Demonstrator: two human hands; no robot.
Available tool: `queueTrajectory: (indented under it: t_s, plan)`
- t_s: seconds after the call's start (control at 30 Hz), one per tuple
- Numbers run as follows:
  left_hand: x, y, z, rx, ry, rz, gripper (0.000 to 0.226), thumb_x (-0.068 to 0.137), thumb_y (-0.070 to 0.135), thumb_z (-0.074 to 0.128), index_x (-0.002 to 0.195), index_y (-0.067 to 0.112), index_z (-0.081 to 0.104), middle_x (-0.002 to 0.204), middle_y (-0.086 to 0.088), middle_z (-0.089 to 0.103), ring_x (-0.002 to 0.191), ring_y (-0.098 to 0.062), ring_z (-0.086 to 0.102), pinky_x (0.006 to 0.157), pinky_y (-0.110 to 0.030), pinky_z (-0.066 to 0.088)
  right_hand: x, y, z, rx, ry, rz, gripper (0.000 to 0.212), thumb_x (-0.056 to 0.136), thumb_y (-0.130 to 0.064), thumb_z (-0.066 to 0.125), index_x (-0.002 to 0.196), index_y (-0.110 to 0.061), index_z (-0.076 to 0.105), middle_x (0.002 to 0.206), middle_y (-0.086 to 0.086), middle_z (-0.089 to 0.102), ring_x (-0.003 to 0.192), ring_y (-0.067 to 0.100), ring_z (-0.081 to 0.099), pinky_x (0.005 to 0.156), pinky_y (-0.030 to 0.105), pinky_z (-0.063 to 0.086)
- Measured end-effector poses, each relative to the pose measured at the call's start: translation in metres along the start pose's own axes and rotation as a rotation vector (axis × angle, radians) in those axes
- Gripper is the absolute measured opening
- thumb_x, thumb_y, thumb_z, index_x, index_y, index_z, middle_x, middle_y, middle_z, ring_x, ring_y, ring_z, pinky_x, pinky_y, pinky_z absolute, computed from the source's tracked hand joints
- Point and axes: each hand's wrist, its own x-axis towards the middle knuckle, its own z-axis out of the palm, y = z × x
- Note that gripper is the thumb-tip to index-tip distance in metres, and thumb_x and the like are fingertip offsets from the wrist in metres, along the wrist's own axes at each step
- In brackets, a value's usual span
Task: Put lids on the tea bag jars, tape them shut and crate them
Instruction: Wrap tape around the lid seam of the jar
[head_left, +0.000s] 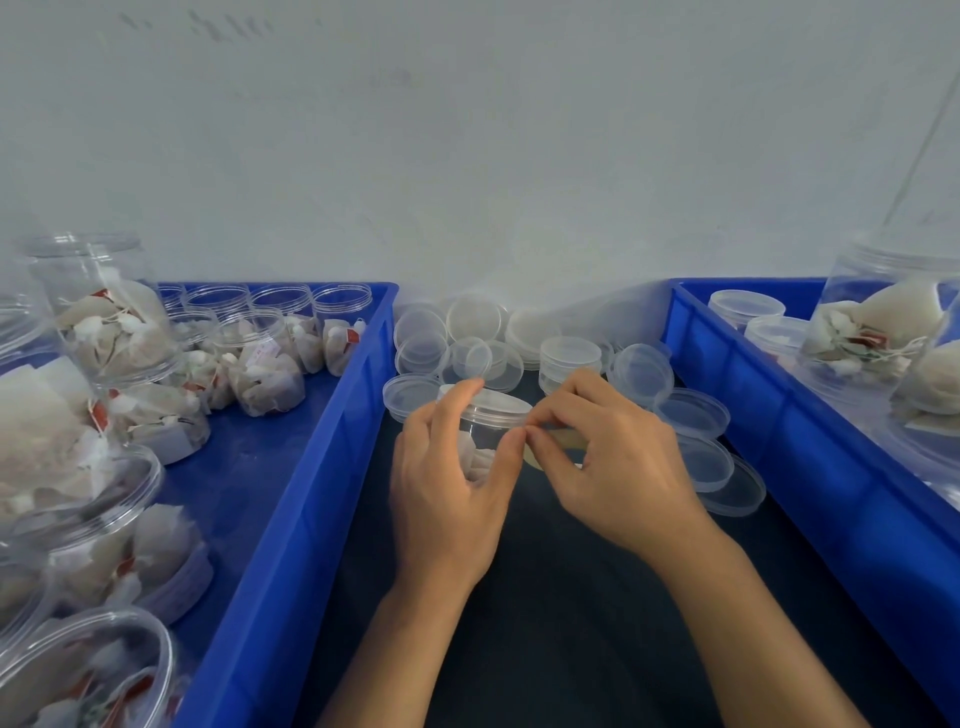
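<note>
Holding one lidded jar (485, 426) of tea bags upright on the dark mat (545, 597) between the two crates, your left hand (447, 483) curls round its near side, thumb and fingers clamped on the clear wall. Your right hand (613, 457) sits just beside it, thumb and forefinger pinched together on a pale strip of tape (558, 441) at the jar's right edge; how much of the strip is stuck down, you cannot tell from here.

Behind your hands lies a heap of loose clear lids (467, 343) against the wall, at least a dozen, some stacked, so an exact count is not possible. Three more lids (711, 457) trail along the mat near your right wrist.

The left blue crate (291, 519) holds open jars (265, 364) filled with tea bags: about eight upright at the back and several larger in view near you, partly cut off. The right blue crate (779, 441) holds two capped jars (748, 312) at the back and at least two more jars (878, 332) of tea bags, blurred at the frame edge.
</note>
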Motion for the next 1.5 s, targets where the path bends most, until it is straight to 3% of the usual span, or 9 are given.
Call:
queueTrajectory:
  t_s: [0.17,0.43,0.63,0.77,0.83,1.0,1.17,1.3,1.5]
  plan:
    - [0.001,0.002,0.001,-0.002,0.029,-0.003,0.053,0.096,0.067,0.055,0.141,0.040,0.052,0.128,0.011,0.057,0.115,-0.005,0.057,0.088,-0.020,0.049,0.000,-0.003,0.001,-0.010,0.012,-0.003,0.006,0.099,-0.040,0.068,0.097,-0.035,0.072,0.096,-0.016,0.056,0.077,0.014,0.060,0.058,0.039,0.054]
    - [0.001,0.000,0.002,0.013,0.101,-0.047,0.049,0.093,0.065,0.055,0.132,0.036,0.053,0.118,0.009,0.058,0.103,-0.008,0.058,0.079,-0.028,0.052,0.000,-0.015,0.007,-0.171,0.039,-0.046,0.015,0.102,-0.045,0.055,0.100,-0.032,0.063,0.095,-0.015,0.060,0.081,0.008,0.059,0.052,0.033,0.049]
    - [0.002,0.000,0.000,-0.013,0.102,-0.073,0.040,0.095,0.051,0.061,0.129,0.031,0.055,0.113,0.007,0.061,0.097,-0.004,0.058,0.076,-0.016,0.045,0.001,-0.016,0.007,-0.227,0.036,-0.052,0.020,0.104,-0.032,0.040,0.106,-0.028,0.059,0.089,-0.013,0.061,0.078,0.013,0.051,0.053,0.038,0.046]
    - [0.006,-0.001,-0.003,-0.103,0.094,-0.127,0.035,0.094,0.048,0.062,0.125,0.033,0.056,0.110,0.005,0.067,0.097,-0.011,0.065,0.081,-0.038,0.056,0.001,-0.017,0.009,-0.247,0.030,-0.072,0.021,0.096,-0.025,0.043,0.106,-0.024,0.061,0.085,-0.011,0.059,0.075,0.015,0.042,0.051,0.036,0.041]
    - [0.006,-0.001,-0.004,-0.147,0.086,-0.139,0.035,0.091,0.055,0.058,0.121,0.038,0.055,0.109,0.007,0.069,0.097,-0.011,0.067,0.081,-0.041,0.057,0.002,-0.017,0.012,-0.282,0.032,-0.046,0.021,0.095,-0.025,0.043,0.104,-0.024,0.061,0.086,-0.011,0.060,0.075,0.015,0.042,0.050,0.034,0.038]
    - [0.008,-0.005,-0.005,-0.214,0.020,-0.176,0.029,0.086,0.061,0.055,0.113,0.049,0.052,0.102,0.013,0.070,0.090,-0.005,0.068,0.075,-0.032,0.056,0.002,-0.012,0.017,-0.284,0.033,-0.006,0.028,0.096,-0.027,0.040,0.113,-0.024,0.063,0.092,-0.010,0.065,0.077,0.015,0.047,0.049,0.034,0.041]
    - [0.011,-0.009,-0.007,-0.260,-0.047,-0.196,0.017,0.097,0.043,0.063,0.110,0.049,0.054,0.094,0.018,0.069,0.084,-0.005,0.068,0.066,-0.014,0.049,0.002,-0.009,0.015,-0.278,0.021,0.001,0.031,0.097,-0.029,0.039,0.115,-0.025,0.064,0.094,-0.011,0.065,0.079,0.015,0.049,0.051,0.036,0.044]
    - [0.013,-0.008,-0.011,-0.332,-0.088,-0.219,0.017,0.091,0.046,0.059,0.108,0.047,0.056,0.092,0.016,0.069,0.079,-0.007,0.067,0.065,-0.016,0.050,0.002,-0.010,0.014,-0.269,-0.016,0.007,0.031,0.099,-0.029,0.037,0.116,-0.027,0.063,0.096,-0.011,0.064,0.082,0.015,0.050,0.053,0.037,0.046]
    - [0.015,-0.011,-0.012,-0.420,-0.161,-0.206,0.017,0.090,0.044,0.060,0.106,0.046,0.057,0.099,0.013,0.070,0.086,-0.009,0.070,0.072,-0.019,0.055,0.003,-0.009,0.011,-0.202,-0.122,0.038,0.039,0.100,-0.037,0.028,0.128,-0.035,0.054,0.106,-0.015,0.066,0.090,0.013,0.055,0.064,0.039,0.053]
